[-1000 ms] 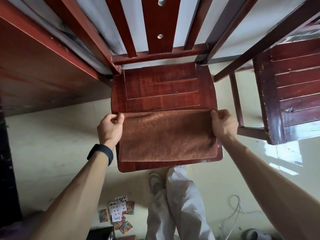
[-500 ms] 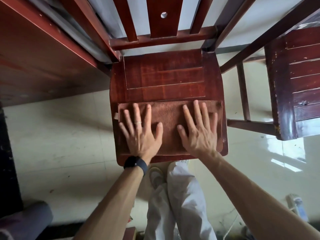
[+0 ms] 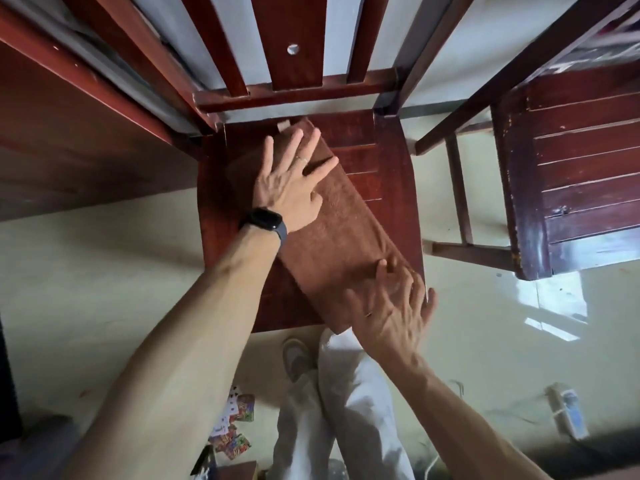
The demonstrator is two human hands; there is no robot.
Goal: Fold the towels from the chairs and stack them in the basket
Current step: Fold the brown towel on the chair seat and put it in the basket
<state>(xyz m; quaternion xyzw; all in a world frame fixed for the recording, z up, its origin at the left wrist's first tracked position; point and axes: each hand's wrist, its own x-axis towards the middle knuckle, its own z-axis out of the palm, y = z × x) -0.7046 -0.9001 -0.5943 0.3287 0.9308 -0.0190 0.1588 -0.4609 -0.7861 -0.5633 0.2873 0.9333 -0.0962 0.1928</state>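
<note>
A brown towel (image 3: 343, 237), folded into a long strip, lies diagonally across the seat of a red wooden chair (image 3: 388, 161). It runs from the seat's far left corner to the near right edge. My left hand (image 3: 291, 181), with a dark watch on the wrist, rests flat with spread fingers on the towel's far end. Over the towel's near end my right hand (image 3: 391, 306) is blurred, its fingers spread and touching the cloth. No basket is in view.
A second dark red chair (image 3: 571, 174) stands to the right. A red table edge (image 3: 69, 126) fills the upper left. Playing cards (image 3: 235, 427) lie on the pale floor by my white trouser legs (image 3: 332, 410). A power strip (image 3: 568, 414) lies at lower right.
The towel has turned from lying square along the seat's front to lying diagonally. My left hand has slid to its far end and my right hand to its near end.
</note>
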